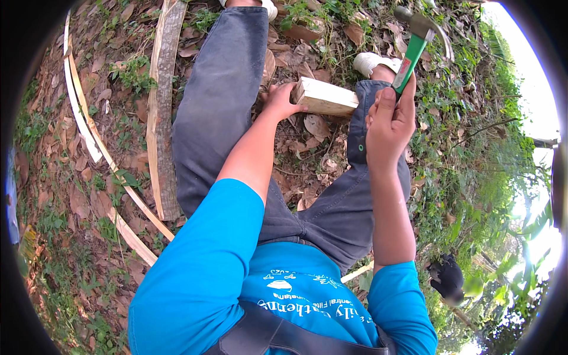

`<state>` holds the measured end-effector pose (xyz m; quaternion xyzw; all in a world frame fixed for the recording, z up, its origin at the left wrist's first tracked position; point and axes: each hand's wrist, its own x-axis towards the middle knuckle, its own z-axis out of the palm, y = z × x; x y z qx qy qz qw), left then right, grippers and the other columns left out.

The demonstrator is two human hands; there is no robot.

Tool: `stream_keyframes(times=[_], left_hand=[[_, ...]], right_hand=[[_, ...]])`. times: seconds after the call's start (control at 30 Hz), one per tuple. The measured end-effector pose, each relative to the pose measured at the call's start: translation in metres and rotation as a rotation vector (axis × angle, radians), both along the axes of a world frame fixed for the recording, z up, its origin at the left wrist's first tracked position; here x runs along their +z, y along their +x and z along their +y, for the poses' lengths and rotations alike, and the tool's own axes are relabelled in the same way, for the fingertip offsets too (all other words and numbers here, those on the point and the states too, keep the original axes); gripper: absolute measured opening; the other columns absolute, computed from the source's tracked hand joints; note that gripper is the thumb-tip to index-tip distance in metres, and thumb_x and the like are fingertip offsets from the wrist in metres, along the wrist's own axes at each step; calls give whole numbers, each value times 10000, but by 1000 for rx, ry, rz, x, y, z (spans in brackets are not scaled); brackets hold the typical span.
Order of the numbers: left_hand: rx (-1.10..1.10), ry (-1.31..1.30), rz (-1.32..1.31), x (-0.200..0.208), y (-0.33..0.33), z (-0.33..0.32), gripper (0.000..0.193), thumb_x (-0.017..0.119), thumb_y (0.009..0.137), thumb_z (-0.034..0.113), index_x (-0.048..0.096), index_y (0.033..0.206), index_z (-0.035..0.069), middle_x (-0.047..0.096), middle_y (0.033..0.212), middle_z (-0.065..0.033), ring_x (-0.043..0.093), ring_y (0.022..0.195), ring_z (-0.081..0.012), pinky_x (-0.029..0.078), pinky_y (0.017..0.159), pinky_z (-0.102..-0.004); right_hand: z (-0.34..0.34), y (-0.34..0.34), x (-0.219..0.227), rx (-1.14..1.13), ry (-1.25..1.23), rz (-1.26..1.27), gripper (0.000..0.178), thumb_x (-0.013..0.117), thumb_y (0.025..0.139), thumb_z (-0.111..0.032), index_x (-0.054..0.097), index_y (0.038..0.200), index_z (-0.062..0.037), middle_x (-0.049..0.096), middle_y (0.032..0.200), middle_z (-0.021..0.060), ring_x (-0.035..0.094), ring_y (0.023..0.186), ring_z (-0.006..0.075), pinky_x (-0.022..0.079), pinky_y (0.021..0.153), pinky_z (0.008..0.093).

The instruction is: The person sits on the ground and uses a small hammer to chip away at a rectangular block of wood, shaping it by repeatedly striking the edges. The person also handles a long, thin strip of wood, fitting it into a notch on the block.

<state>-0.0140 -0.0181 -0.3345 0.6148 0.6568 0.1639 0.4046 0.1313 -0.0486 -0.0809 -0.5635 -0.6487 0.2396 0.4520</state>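
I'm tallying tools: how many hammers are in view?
1: the green-handled hammer, held in the right hand, toward the upper right. Any others could be hidden.

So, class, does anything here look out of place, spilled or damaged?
Nothing stands out: the right hand holds the hammer, the left hand touches the wooden block, and wood strips lie on leaf litter.

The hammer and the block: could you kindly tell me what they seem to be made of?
Hammer: its dull grey head looks like steel; the smooth green handle could be plastic, rubber or painted metal. Block: apparently bare, unfinished wood, judging by its pale, streaked faces.
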Motion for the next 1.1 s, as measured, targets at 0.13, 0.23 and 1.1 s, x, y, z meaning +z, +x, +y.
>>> stream_keyframes(times=[0.13,0.23,1.1], left_hand=[[-83,11,18,3,13,6,986,889,643,572,515,1475,196,559,1483,-25,441,1351,-302,313,1097,-554],[1,22,-10,-5,5,4,1004,886,632,594,516,1474,193,564,1476,-21,437,1358,-298,302,1100,-549],[-24,-19,-20,1,0,2,963,890,638,552,519,1463,223,536,1505,-7,432,1374,-293,292,1112,-559]], right_hand=[[-15,47,-97,189,-572,-572,539,575,986,-147,490,1518,-162,672,1161,315,679,1153,357,486,980,365],[-5,23,-57,114,-521,-391,519,592,983,-152,521,1497,-163,691,1083,249,688,1009,233,497,899,311],[-10,15,-55,186,-505,-338,594,562,999,-81,419,1567,-181,636,1307,297,588,1309,305,431,1062,353]])
